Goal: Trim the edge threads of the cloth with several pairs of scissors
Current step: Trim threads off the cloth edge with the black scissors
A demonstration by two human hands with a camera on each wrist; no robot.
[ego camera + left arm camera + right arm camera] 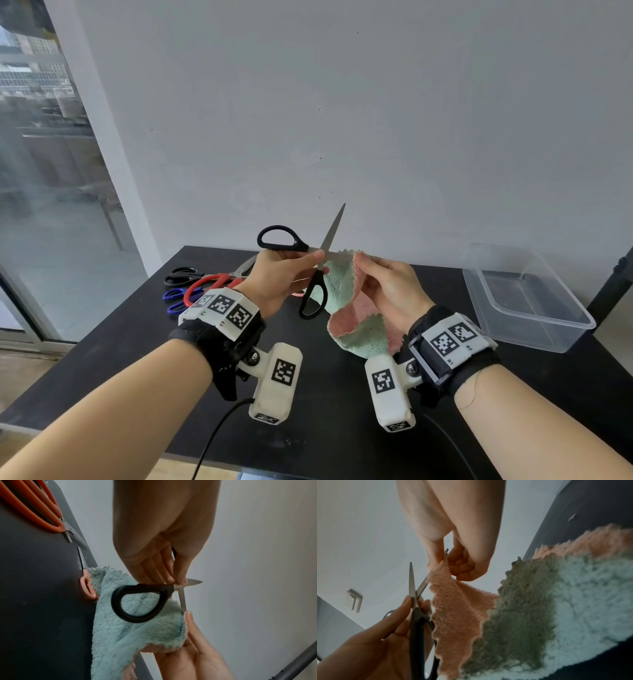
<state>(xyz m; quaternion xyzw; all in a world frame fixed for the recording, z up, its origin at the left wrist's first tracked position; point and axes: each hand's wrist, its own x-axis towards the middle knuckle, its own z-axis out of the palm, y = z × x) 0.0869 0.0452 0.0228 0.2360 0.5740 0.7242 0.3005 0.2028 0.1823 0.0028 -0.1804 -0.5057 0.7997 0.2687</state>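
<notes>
My left hand [291,270] pinches black-handled scissors [310,251] near the pivot, with no finger through the handle loops. The blades stand wide open, one pointing up and one lying across to the cloth's top edge. The cloth [359,329], fluffy green on one side and pink on the other, hangs above the table. My right hand [387,284] pinches its upper edge. In the left wrist view the fingers [164,574] meet at the scissors [137,604] pivot, in front of the cloth [120,635]. In the right wrist view the right hand [462,563] holds the pink edge [458,608] beside the blades [412,582].
Other scissors lie on the black table [308,428] at the far left: a black pair [181,275], a red pair [209,284] and a blue pair [178,298]. Small pink scissors [86,584] lie behind the cloth. An empty clear plastic tub [527,298] stands at the right.
</notes>
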